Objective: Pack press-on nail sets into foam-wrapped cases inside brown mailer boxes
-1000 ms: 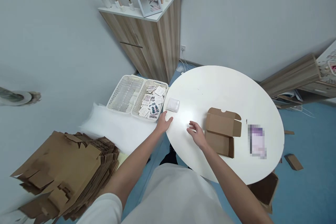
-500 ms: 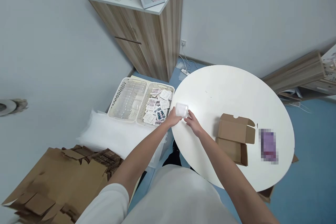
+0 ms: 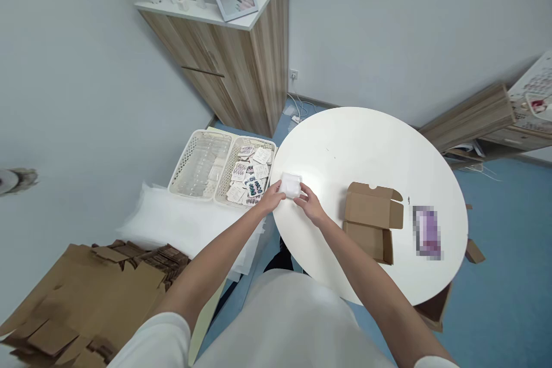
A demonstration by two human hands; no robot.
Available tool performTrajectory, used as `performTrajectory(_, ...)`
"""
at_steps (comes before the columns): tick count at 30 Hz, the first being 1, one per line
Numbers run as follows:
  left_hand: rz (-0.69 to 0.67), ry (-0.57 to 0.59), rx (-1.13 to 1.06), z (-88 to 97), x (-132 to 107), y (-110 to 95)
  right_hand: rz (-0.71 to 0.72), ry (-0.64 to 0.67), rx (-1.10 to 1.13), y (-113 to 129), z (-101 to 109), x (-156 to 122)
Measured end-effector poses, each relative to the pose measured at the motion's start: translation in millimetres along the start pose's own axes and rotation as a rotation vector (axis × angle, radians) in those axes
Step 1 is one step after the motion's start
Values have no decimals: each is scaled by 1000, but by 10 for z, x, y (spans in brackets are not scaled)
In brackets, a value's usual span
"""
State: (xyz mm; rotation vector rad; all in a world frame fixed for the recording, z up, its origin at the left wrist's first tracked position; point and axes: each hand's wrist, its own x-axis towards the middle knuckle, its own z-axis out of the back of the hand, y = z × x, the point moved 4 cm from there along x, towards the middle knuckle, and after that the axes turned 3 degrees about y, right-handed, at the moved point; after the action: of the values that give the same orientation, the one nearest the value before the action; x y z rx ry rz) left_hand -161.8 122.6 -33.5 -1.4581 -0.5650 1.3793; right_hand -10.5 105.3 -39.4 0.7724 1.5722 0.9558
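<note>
Packet [image 3: 290, 185], small and white, is pinched between a worker's two bare hands at the near left side of a round white table [image 3: 362, 144]. The left hand [image 3: 271, 198] is closed on its left lower corner, thumb and fingers on the wrapping, while the right hand [image 3: 311, 205] grips the opposite side with bent fingers. Whether the packet is raised off the tabletop cannot be told from this angle. One second earlier it lay alone on the table, the hands open and well apart on either side; half a second earlier the hands had already come together at it, and now both are on its edges. A brown cardboard box [image 3: 366, 207] lies open to the right of the hands, its place on the table unchanged, with a purple item [image 3: 428, 231], obscured by pixels, beyond it. Beside the table on the left stand two white baskets, side by side: a basket of clear plastic pieces [image 3: 176, 181] and, nearer the table, a basket of printed cards [image 3: 221, 191]. White sheets [image 3: 185, 221] are spread in front of them, next to a stack of flattened cardboard [image 3: 86, 299]
</note>
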Motion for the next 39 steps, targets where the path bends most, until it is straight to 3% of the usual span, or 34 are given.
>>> performTrajectory(3, -63, 76, -127, -140, -221, -80, 37, -50, 18, 50, 91, -211)
performTrajectory(7, -141, -4, -167, -417, -485, -148, 93, -135, 33, 55, 287, -495)
performTrajectory(12, -183, -139, -218, -930, -665, -256, 214, -291, -36, 70, 690, -904)
performTrajectory(18, -228, -205, -214, -1578, -621, -417, 296, -383, -55, 56, 1250, -1415)
performTrajectory(25, -189, -162, -89, -2224, -452, -340, 260, -482, -192, -313, 1810, -1653)
performTrajectory(31, -96, -137, 70, -2504, -358, -153, 146, -453, -361, -578, 1993, -1648)
performTrajectory(39, 15, -117, 325, -2556, -326, 38, 43, -388, -552, -789, 2032, -1579)
